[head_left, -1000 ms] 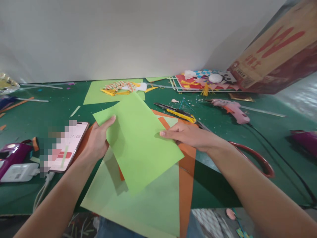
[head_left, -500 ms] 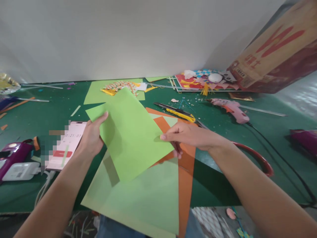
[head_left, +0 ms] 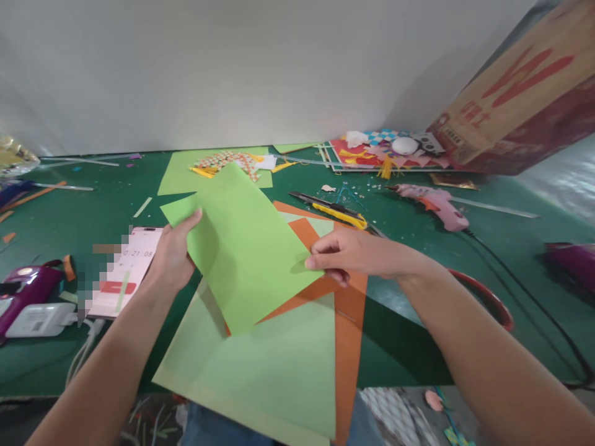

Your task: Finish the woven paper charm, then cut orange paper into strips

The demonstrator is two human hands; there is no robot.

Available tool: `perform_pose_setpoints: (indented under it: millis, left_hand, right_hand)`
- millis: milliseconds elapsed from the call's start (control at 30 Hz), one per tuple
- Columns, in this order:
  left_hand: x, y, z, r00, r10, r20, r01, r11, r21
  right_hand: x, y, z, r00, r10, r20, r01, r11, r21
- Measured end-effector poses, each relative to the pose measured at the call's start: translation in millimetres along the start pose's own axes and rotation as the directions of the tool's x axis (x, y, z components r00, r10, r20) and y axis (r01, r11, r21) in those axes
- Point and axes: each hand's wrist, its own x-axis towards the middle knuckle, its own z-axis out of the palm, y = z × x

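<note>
A bright green paper sheet [head_left: 246,248] is held tilted above the table between both hands. My left hand [head_left: 174,251] grips its left edge, thumb on top and fingers underneath. At the lower right corner, my right hand [head_left: 346,254] pinches the sheet between thumb and curled fingers. Orange paper [head_left: 351,347] shows beneath it, partly covered by a paler green sheet [head_left: 269,371] that overhangs the front edge of the table. Beyond my right hand lies a yellow utility knife [head_left: 339,214], with a dark blade-like tool alongside.
To the right rests a pink glue gun [head_left: 437,204] with its black cord trailing forward. A phone [head_left: 123,272] with a running timer lies left, near a white charger [head_left: 39,321]. Paper crafts [head_left: 372,152] sit along the wall, and a large paper bag [head_left: 515,93] leans at back right.
The green sheet's lower edge has lifted slightly, and more orange paper shows beneath it. My right hand has shifted a little to the right and its fingers are more curled.
</note>
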Motion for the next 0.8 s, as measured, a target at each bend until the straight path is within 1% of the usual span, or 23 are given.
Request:
perform_pose_setpoints:
  millis: [67, 133, 300, 367, 433, 533, 633, 733, 800]
  left_hand:
    - [-0.5, 1.0, 0.8, 1.0, -0.012, -0.025, 0.012, 1.0, 0.008]
    - [-0.8, 1.7, 0.9, 1.0, -0.016, -0.025, 0.016, 1.0, 0.015]
    - [-0.7, -0.2, -1.7, 0.999, -0.017, 0.045, 0.017, 1.0, -0.009]
    - [-2.2, -1.7, -2.2, 0.995, -0.039, 0.093, 0.039, 0.999, 0.006]
    - [-5.5, -2.9, -1.5, 0.986, -0.093, 0.14, 0.085, 0.995, 0.06]
    - [-12.0, -4.4, 0.5, 0.959, -0.22, 0.176, 0.188, 0.965, 0.183]
    - [-16.9, -5.7, 1.8, 0.921, -0.326, 0.212, 0.263, 0.924, 0.278]
    - [-18.4, -6.8, 1.6, 0.901, -0.358, 0.245, 0.281, 0.912, 0.299]
    - [-18.2, -7.3, 1.1, 0.899, -0.351, 0.262, 0.275, 0.918, 0.286]
  right_hand:
    - [0.1, 1.5, -0.5, 1.0, 0.004, 0.01, -0.004, 1.0, -0.013]
    - [0.0, 2.4, -1.1, 1.0, 0.007, 0.006, -0.007, 1.0, -0.027]
    - [-0.9, 1.2, -2.1, 0.999, 0.041, 0.032, -0.038, 0.997, -0.067]
    - [-0.4, -0.3, -1.4, 0.999, 0.028, 0.019, -0.027, 0.997, -0.07]
    - [1.3, -1.8, 0.7, 1.0, -0.016, -0.022, 0.015, 0.999, -0.044]
    - [6.0, -1.9, 6.3, 0.993, -0.075, -0.095, 0.08, 0.996, 0.048]
    - [12.7, 2.7, 13.1, 0.977, -0.073, -0.199, 0.105, 0.983, 0.153]
    - [18.6, 9.7, 18.0, 0.957, -0.061, -0.283, 0.121, 0.973, 0.198]
    - [20.6, 12.7, 19.4, 0.957, -0.055, -0.286, 0.127, 0.962, 0.241]
